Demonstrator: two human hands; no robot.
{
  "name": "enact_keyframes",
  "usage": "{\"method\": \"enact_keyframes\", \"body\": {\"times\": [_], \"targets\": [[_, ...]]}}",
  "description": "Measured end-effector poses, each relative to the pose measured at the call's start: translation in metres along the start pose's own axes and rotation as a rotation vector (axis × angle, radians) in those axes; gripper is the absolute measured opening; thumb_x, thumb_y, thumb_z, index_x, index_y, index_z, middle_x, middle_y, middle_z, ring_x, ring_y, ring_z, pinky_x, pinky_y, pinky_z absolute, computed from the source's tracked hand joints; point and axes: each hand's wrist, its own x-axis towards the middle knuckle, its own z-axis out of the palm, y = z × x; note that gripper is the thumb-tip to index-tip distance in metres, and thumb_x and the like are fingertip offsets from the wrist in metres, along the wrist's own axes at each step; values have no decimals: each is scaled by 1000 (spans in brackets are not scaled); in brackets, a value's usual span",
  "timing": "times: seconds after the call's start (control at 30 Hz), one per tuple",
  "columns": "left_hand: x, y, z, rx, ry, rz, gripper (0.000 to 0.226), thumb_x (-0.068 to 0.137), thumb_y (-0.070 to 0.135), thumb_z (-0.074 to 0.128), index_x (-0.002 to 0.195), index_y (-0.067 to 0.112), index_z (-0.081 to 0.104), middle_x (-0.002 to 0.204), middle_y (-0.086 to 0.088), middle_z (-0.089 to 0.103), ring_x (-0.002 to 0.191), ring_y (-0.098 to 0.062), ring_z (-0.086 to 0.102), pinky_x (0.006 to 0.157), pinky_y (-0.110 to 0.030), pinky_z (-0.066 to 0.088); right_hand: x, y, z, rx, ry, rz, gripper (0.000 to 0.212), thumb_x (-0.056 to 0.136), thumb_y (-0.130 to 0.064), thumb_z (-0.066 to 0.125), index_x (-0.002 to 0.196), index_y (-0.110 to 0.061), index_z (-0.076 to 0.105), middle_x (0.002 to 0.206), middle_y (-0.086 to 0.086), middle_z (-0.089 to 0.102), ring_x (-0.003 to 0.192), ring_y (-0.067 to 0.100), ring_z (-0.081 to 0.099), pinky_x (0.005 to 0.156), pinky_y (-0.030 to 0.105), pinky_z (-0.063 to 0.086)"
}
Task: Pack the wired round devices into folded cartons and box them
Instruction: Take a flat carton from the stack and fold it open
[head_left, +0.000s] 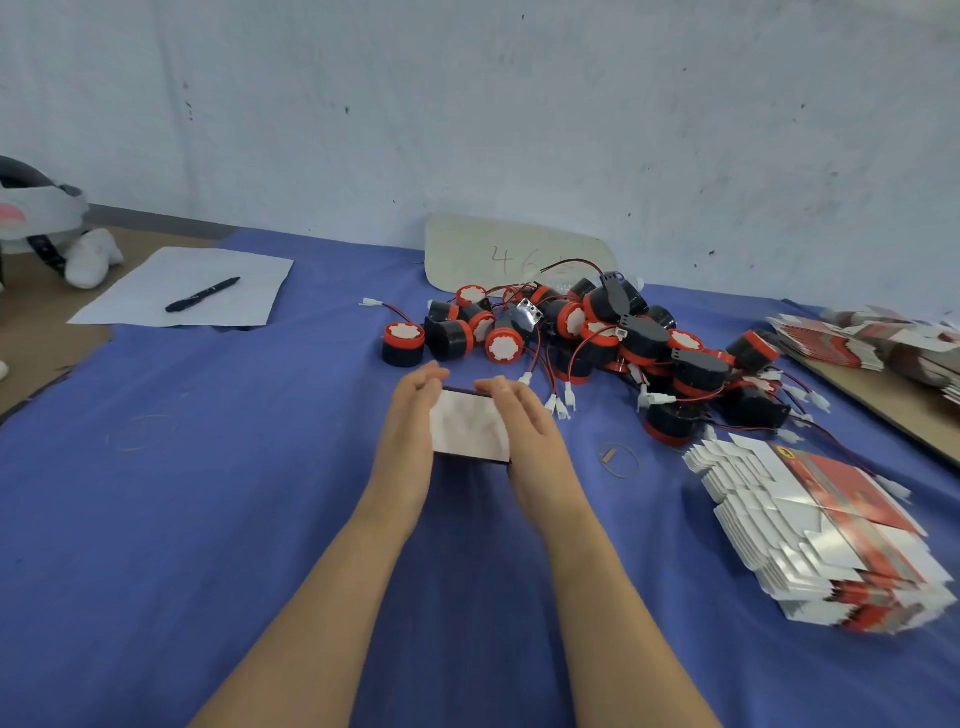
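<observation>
Upper left: paper sheet (182, 283) with black pen (202, 294). Centre, on blue cloth (208, 467): small white-faced carton (470, 426) with dark edges, pressed between left hand (410, 436) and right hand (530, 441), fingers straight and together against its sides. Behind: heap of black-and-red round devices (644, 343), wires tangled. Pale card (498, 249), handwritten "46", remainder hidden. Lower right: flat cartons (831, 535), print blurred.
</observation>
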Motion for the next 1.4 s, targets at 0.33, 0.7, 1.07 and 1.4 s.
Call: {"method": "enact_keyframes", "body": {"times": [0.33,0.7,1.07,1.4], "targets": [[4,0,-6,307,-97,-163,32,99,54,27,105,44,57,105,15,62,92,2,56,74,-14,40,2,3,1,-101,74,-230,54,89,-10,48,139,-27,39,142,-14,42,128,-4,40,104,21,38],[4,-19,-8,414,-122,137,40,99,15,45,135,25,30,123,13,47,105,3,56,75,-5,45,9,19,-2,-241,214,-84,14,100,-26,48,113,-27,54,105,-8,64,98,11,63,75,19,53],[5,-24,-10,508,-14,55,34,97,5,41,128,19,34,114,7,53,87,-4,53,62,-2,40,10,23,3,-616,150,-75,28,95,-16,48,85,0,69,93,4,62,84,13,51,60,10,36],[8,-21,-6,342,33,-11,44,89,-6,36,99,35,51,96,21,59,90,1,56,60,-6,42,3,3,6,-47,223,-91,26,94,-27,57,73,-14,51,71,-6,53,62,2,49,62,17,42]]}}
